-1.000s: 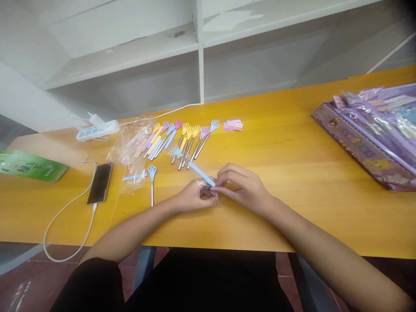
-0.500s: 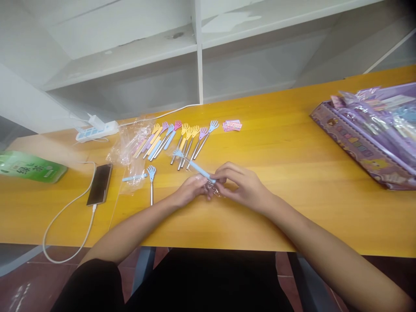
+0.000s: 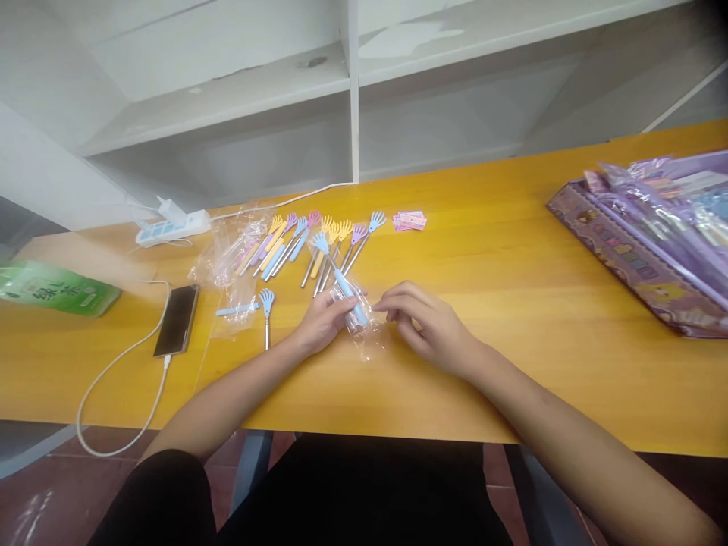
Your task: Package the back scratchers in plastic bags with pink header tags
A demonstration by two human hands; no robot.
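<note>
A light blue back scratcher (image 3: 348, 292) with a hand-shaped head lies slanted inside a clear plastic bag (image 3: 365, 345). My left hand (image 3: 325, 322) is closed around its handle and the bag, thumb on top. To the right, my right hand (image 3: 424, 322) has its fingers bent and pressed together, with the fingertips at the edge of the bag; the thumb tip is partly hidden. Another blue back scratcher (image 3: 266, 303) lies left of my left wrist, its lower end behind my forearm. Beside it is a separate blue handle (image 3: 236, 310) on clear plastic.
Several coloured back scratchers (image 3: 284, 246) lie behind my hands, near loose plastic bags (image 3: 219, 250) and pink cards (image 3: 409, 221). A phone (image 3: 177, 320) on a white cable, a green bottle (image 3: 57, 290) and a power strip (image 3: 174, 227) are left. A purple box (image 3: 614, 254) of packaged items stands right.
The bagged back scratcher has turned more upright in my left hand, its head swinging slightly right and away. My right fingers have come off the handle's end to the bag's edge.
</note>
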